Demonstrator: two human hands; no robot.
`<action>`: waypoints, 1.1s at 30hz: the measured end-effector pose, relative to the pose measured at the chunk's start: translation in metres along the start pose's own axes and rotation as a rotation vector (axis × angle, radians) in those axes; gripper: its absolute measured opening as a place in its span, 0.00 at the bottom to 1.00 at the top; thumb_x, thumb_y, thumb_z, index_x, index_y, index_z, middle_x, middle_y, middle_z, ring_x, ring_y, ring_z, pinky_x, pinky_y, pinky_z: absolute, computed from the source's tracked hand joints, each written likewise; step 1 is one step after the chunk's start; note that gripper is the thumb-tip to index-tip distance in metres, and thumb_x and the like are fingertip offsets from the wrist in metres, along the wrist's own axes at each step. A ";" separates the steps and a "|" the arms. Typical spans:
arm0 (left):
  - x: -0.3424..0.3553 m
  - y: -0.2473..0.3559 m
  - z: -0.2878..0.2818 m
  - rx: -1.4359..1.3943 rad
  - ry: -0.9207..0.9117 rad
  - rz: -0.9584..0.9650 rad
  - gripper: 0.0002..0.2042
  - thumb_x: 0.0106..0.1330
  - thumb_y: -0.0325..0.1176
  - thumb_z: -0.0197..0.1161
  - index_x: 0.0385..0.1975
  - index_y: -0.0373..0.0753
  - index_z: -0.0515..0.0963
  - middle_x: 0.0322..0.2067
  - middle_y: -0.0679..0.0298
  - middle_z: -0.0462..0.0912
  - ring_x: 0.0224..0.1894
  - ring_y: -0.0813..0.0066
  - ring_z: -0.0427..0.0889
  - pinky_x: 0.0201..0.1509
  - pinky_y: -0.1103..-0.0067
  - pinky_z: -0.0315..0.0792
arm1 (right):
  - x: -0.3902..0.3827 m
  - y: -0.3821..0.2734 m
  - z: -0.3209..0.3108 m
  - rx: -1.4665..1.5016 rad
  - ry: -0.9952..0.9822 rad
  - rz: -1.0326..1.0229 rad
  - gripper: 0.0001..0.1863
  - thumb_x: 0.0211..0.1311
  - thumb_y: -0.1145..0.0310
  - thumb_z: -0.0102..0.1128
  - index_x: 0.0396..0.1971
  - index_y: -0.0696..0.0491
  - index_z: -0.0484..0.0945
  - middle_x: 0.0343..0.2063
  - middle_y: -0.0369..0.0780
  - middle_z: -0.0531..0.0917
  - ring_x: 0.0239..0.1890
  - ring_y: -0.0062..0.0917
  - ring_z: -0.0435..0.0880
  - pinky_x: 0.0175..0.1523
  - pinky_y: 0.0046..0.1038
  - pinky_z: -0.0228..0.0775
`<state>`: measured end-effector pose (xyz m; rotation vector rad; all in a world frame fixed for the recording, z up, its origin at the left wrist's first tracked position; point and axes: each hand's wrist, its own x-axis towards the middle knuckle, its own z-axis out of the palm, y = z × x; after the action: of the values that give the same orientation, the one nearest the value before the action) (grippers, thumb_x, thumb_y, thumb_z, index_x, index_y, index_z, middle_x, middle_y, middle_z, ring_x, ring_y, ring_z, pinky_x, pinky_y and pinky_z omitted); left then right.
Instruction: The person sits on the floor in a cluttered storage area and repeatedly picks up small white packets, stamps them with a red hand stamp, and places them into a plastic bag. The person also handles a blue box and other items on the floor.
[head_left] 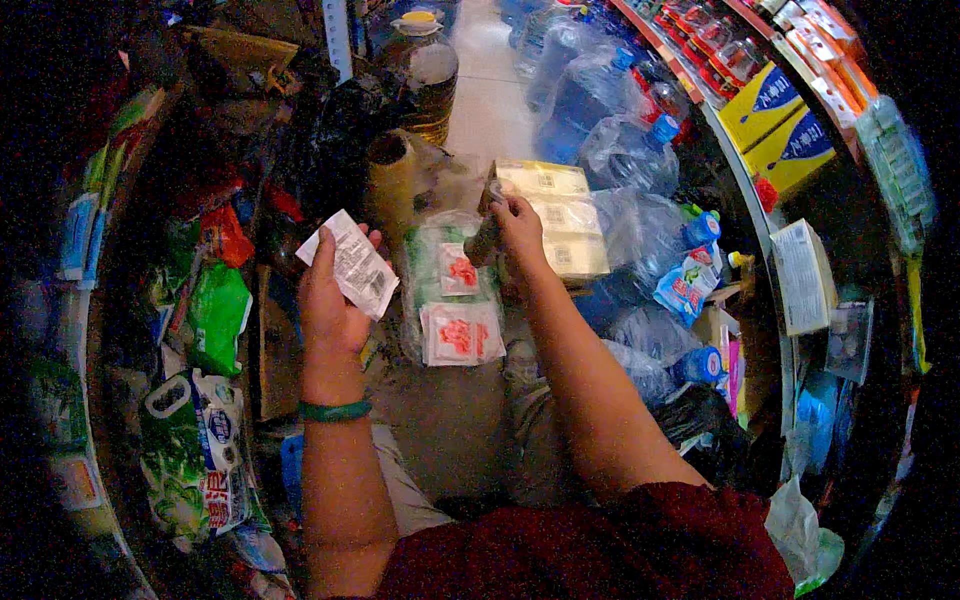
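Observation:
My left hand (338, 305) holds a flat white printed packet (355, 265), its thumb across the front and its fingers behind. My right hand (516, 228) is closed at the left edge of a stack of pale yellow boxes (565, 220). A dark shape hangs below its fingers; I cannot make out what they grip. Between my hands lies a plastic-wrapped green and clear pack (425, 265). On it rest a small white packet with red print (460, 270) and, nearer me, a few overlapping similar packets (462, 335).
Large clear water jugs (600, 100) line the right side, below a shelf with yellow-blue boxes (780, 115). A big oil jug (425, 75) stands ahead. Green and white bags (195, 450) fill the left shelf. Tiled floor (488, 100) shows beyond.

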<state>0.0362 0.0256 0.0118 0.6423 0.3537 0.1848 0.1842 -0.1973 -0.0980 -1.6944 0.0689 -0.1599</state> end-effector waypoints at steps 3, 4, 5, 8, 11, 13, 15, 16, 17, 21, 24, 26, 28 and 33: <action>0.004 -0.002 0.005 0.003 0.001 -0.036 0.20 0.63 0.45 0.53 0.47 0.37 0.69 0.41 0.60 0.77 0.44 0.66 0.77 0.37 0.69 0.74 | 0.010 0.016 0.021 0.061 -0.052 0.115 0.17 0.52 0.64 0.57 0.39 0.58 0.74 0.29 0.41 0.79 0.30 0.25 0.76 0.35 0.26 0.69; 0.004 0.000 0.008 -0.005 0.026 -0.029 0.19 0.63 0.44 0.54 0.46 0.36 0.69 0.40 0.59 0.77 0.43 0.67 0.78 0.36 0.71 0.74 | 0.007 0.008 0.032 0.105 -0.094 0.157 0.16 0.53 0.66 0.57 0.40 0.58 0.72 0.28 0.39 0.78 0.28 0.23 0.75 0.33 0.25 0.68; 0.004 0.002 0.006 0.000 0.018 -0.028 0.19 0.63 0.44 0.54 0.46 0.36 0.69 0.40 0.59 0.78 0.42 0.67 0.78 0.36 0.71 0.74 | 0.004 0.003 0.043 0.147 -0.135 0.199 0.16 0.54 0.69 0.56 0.41 0.59 0.71 0.27 0.38 0.76 0.27 0.21 0.74 0.31 0.23 0.67; 0.008 -0.001 0.007 0.008 -0.027 -0.052 0.19 0.63 0.44 0.54 0.45 0.36 0.70 0.39 0.59 0.78 0.41 0.67 0.78 0.37 0.73 0.74 | 0.020 0.036 0.061 0.008 -0.101 0.088 0.16 0.54 0.67 0.56 0.42 0.59 0.72 0.31 0.38 0.78 0.30 0.23 0.76 0.35 0.23 0.69; 0.011 -0.001 0.002 -0.015 -0.042 -0.018 0.18 0.63 0.43 0.54 0.46 0.36 0.70 0.39 0.59 0.78 0.41 0.67 0.78 0.37 0.73 0.74 | 0.018 0.056 0.077 -0.233 -0.195 -0.025 0.19 0.54 0.65 0.57 0.44 0.59 0.72 0.37 0.43 0.79 0.37 0.30 0.78 0.43 0.28 0.69; 0.009 0.007 -0.005 -0.013 0.020 0.004 0.19 0.63 0.44 0.53 0.46 0.36 0.70 0.39 0.59 0.78 0.41 0.67 0.78 0.37 0.73 0.74 | -0.021 0.025 0.089 -0.413 -0.347 -0.005 0.20 0.55 0.65 0.56 0.45 0.59 0.71 0.40 0.46 0.78 0.41 0.34 0.78 0.46 0.30 0.67; 0.008 0.003 0.004 -0.020 0.011 -0.020 0.19 0.63 0.44 0.53 0.46 0.36 0.70 0.40 0.59 0.78 0.42 0.67 0.78 0.38 0.72 0.74 | -0.019 0.056 0.070 -0.609 -0.459 -0.050 0.21 0.55 0.65 0.54 0.48 0.58 0.70 0.44 0.49 0.76 0.46 0.38 0.76 0.49 0.30 0.66; 0.007 0.006 0.005 -0.021 0.009 -0.022 0.19 0.63 0.44 0.53 0.46 0.36 0.70 0.40 0.58 0.78 0.42 0.67 0.78 0.38 0.72 0.74 | -0.020 0.062 0.066 -0.620 -0.517 -0.051 0.21 0.55 0.65 0.54 0.49 0.58 0.69 0.44 0.49 0.76 0.46 0.38 0.76 0.49 0.30 0.66; 0.007 0.007 0.005 -0.022 0.007 -0.024 0.19 0.63 0.44 0.53 0.46 0.36 0.70 0.41 0.58 0.78 0.43 0.67 0.78 0.39 0.72 0.74 | -0.021 0.068 0.063 -0.630 -0.575 -0.051 0.21 0.55 0.65 0.54 0.49 0.57 0.69 0.44 0.48 0.76 0.46 0.38 0.76 0.49 0.30 0.66; 0.005 0.010 0.007 -0.010 0.023 -0.031 0.19 0.63 0.44 0.53 0.46 0.36 0.70 0.42 0.58 0.78 0.43 0.68 0.78 0.40 0.71 0.73 | -0.011 0.095 0.045 -0.397 -0.413 0.048 0.19 0.53 0.69 0.52 0.47 0.57 0.72 0.41 0.50 0.77 0.44 0.39 0.77 0.48 0.32 0.67; 0.006 0.013 0.002 0.005 0.027 -0.027 0.19 0.63 0.45 0.53 0.47 0.37 0.70 0.42 0.59 0.78 0.43 0.68 0.78 0.41 0.71 0.73 | -0.024 0.089 0.037 -0.813 -0.200 -0.054 0.15 0.52 0.69 0.52 0.40 0.58 0.75 0.38 0.51 0.78 0.43 0.41 0.77 0.46 0.36 0.69; 0.005 0.015 0.000 0.013 0.028 -0.021 0.19 0.62 0.45 0.53 0.47 0.37 0.70 0.41 0.59 0.78 0.43 0.68 0.78 0.41 0.71 0.73 | -0.032 0.075 0.038 -0.950 -0.274 0.170 0.14 0.50 0.67 0.53 0.37 0.57 0.75 0.38 0.51 0.78 0.43 0.42 0.76 0.46 0.38 0.69; 0.003 0.013 0.003 -0.002 0.030 -0.028 0.19 0.62 0.45 0.54 0.46 0.37 0.70 0.41 0.59 0.78 0.42 0.68 0.78 0.41 0.71 0.73 | -0.038 0.074 0.036 -1.039 -0.252 0.273 0.15 0.48 0.64 0.56 0.35 0.57 0.74 0.38 0.51 0.77 0.43 0.43 0.76 0.46 0.39 0.68; 0.005 0.013 -0.001 -0.023 0.008 -0.025 0.19 0.61 0.44 0.56 0.46 0.38 0.70 0.40 0.60 0.78 0.42 0.69 0.78 0.40 0.72 0.73 | -0.044 0.068 0.037 -0.988 -0.155 0.394 0.28 0.43 0.52 0.63 0.40 0.57 0.70 0.41 0.50 0.76 0.44 0.43 0.76 0.48 0.39 0.67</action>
<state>0.0399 0.0373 0.0178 0.6144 0.3668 0.1673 0.1497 -0.1640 -0.1723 -2.6211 0.4162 0.3647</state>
